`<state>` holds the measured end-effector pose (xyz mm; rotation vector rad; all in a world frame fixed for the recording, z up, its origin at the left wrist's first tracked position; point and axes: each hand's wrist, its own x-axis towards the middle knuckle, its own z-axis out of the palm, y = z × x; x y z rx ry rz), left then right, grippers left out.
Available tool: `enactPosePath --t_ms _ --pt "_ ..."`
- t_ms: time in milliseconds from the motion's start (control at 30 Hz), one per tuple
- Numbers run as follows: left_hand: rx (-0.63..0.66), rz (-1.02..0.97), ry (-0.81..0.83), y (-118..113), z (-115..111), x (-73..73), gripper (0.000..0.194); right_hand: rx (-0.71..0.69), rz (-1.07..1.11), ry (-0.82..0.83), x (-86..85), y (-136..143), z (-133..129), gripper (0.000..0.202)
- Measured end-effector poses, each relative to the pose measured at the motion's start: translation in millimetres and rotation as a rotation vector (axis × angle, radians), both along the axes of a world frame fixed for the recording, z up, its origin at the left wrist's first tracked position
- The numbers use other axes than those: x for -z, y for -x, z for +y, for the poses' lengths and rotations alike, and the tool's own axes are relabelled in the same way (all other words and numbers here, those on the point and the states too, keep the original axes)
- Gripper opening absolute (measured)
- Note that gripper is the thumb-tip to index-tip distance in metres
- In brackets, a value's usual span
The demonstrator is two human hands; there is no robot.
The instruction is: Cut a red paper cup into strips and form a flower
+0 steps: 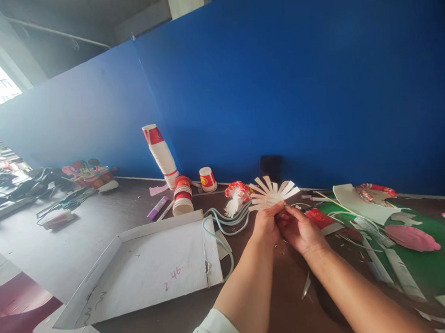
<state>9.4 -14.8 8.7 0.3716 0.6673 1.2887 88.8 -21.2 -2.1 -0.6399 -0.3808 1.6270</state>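
Observation:
A paper cup cut into strips [272, 198], fanned out like petals with its pale inside showing, is held up over the dark table. My left hand [267, 225] is closed on its near edge, thumb on top. Close beside it, my right hand [299, 228] has its fingers bent in at the same edge; the fingertips of both hands meet there and partly hide each other. Just behind to the left lies a red and white paper flower [238, 193]. A folded red cut piece [322, 220] lies right of my right hand.
A white cardboard box lid [149, 271] lies at left, with a pale cable [229, 226] by it. Stacked paper cups [163, 157], a single cup [208, 180] and a purple glue stick [157, 208] stand or lie behind. Paper scraps and a pink petal [413, 237] cover a green mat [435, 261].

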Motion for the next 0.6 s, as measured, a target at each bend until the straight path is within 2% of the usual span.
enactPosePath --t_ms 133,367,467,500,567,600 --pt "-0.037 0.01 -0.013 -1.9 0.7 2.4 0.011 0.034 -0.019 -0.007 0.7 1.4 -0.4 0.025" --pt "-0.083 0.014 -0.101 -2.4 1.8 5.3 0.023 0.074 -0.215 -0.05 -2.1 -1.8 0.6 0.022" --pt "-0.093 -0.041 -0.106 3.0 3.2 6.5 0.025 0.062 -0.49 -0.047 -15.2 -22.7 -1.7 0.025" --pt "-0.093 -0.059 -0.087 5.4 4.2 7.2 0.025 0.046 -0.795 -0.101 -20.6 -33.3 -5.5 0.026" --pt "-0.1 -0.098 -0.047 9.9 6.9 9.0 0.024 -0.035 -0.987 -0.131 -30.1 -56.8 -20.3 0.029" --pt "-0.101 -0.119 -0.034 11.5 8.4 9.9 0.022 -0.12 -1.225 -0.204 -33.1 -67.9 -31.1 0.023"
